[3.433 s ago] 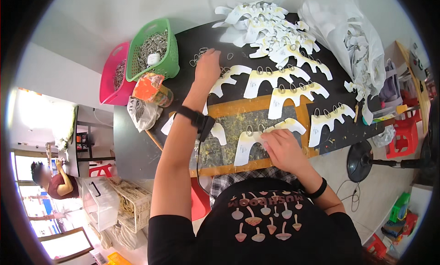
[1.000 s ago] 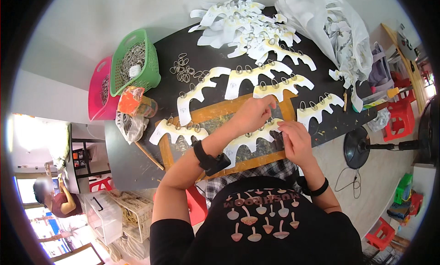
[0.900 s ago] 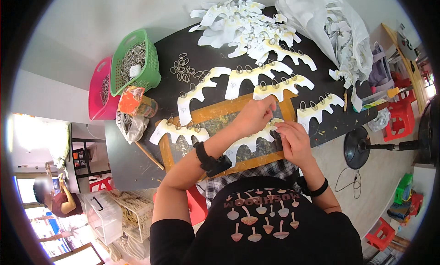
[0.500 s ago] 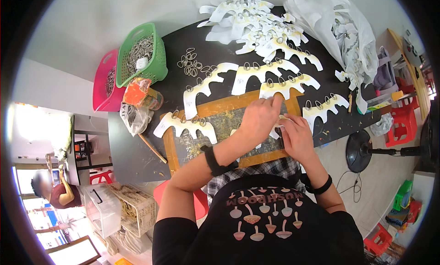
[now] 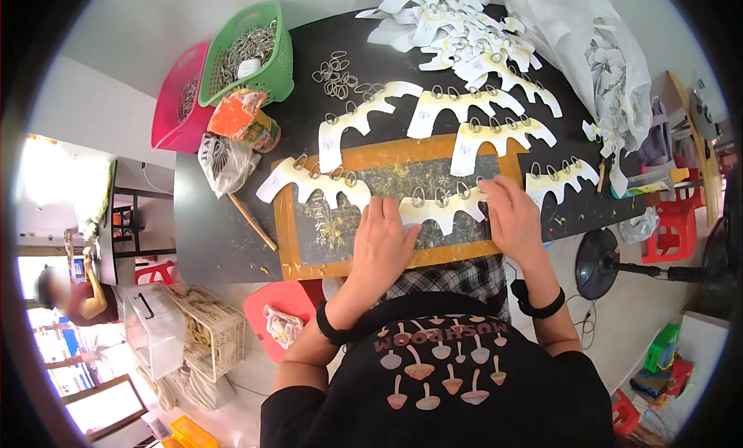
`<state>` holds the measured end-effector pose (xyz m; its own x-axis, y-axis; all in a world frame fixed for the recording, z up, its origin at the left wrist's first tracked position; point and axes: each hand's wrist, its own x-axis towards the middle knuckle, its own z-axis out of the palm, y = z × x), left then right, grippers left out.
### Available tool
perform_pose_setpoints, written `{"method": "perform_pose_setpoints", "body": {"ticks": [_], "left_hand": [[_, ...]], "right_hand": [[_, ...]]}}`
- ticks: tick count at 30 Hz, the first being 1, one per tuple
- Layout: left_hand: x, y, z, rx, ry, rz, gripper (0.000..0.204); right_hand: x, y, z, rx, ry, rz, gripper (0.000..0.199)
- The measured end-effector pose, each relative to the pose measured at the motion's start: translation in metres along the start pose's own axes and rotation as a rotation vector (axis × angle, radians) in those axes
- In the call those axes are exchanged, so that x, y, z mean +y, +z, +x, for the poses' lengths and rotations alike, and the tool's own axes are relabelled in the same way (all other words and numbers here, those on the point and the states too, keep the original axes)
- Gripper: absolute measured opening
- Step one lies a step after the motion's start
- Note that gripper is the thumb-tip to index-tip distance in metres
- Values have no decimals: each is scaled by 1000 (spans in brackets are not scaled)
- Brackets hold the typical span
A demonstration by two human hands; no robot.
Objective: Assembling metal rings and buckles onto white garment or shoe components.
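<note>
Between my hands, on a dark board edged with brown tape, lies a white scalloped strip with several oval metal rings along its yellowed upper edge. My left hand grips its left end, which the fingers partly hide. At the other end, my right hand has its fingertips closed around the strip's edge by the last ring. Another ringed strip lies just left of my left hand. More such strips rest beyond the board, one strip close behind my right hand and one to its right.
Loose metal rings lie near a green basket and a pink basket. An orange-topped can and a wooden stick are at left. Strips pile up at the back, beside a plastic bag. A black fan stands right.
My left hand has moved back and left from beside my right hand to the strip's left end. The strip, mostly covered before, now shows between both hands. The view has shifted slightly.
</note>
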<state>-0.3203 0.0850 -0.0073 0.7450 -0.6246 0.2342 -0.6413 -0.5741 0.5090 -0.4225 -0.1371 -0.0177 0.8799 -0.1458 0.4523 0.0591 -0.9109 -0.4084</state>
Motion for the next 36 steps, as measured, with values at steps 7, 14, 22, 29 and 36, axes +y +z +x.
{"method": "perform_pose_setpoints", "body": {"ticks": [7, 14, 22, 29, 36], "left_hand": [[-4, 11, -1, -36, -289, -603, 26], [-14, 26, 0, -26, -350, -773, 18], [-8, 12, -7, -102, -432, -993, 27], [-11, -12, -8, 134, 111, -67, 51], [-21, -25, 26, -127, 312, -153, 52]], "right_hand": [[-9, -3, 8, 143, -88, -133, 28], [-46, 25, 24, 25, 22, 274, 22], [-45, 44, 31, -163, 126, 398, 16], [-48, 49, 36, -121, -88, 310, 11], [-53, 47, 31, -107, -185, 181, 12]]}}
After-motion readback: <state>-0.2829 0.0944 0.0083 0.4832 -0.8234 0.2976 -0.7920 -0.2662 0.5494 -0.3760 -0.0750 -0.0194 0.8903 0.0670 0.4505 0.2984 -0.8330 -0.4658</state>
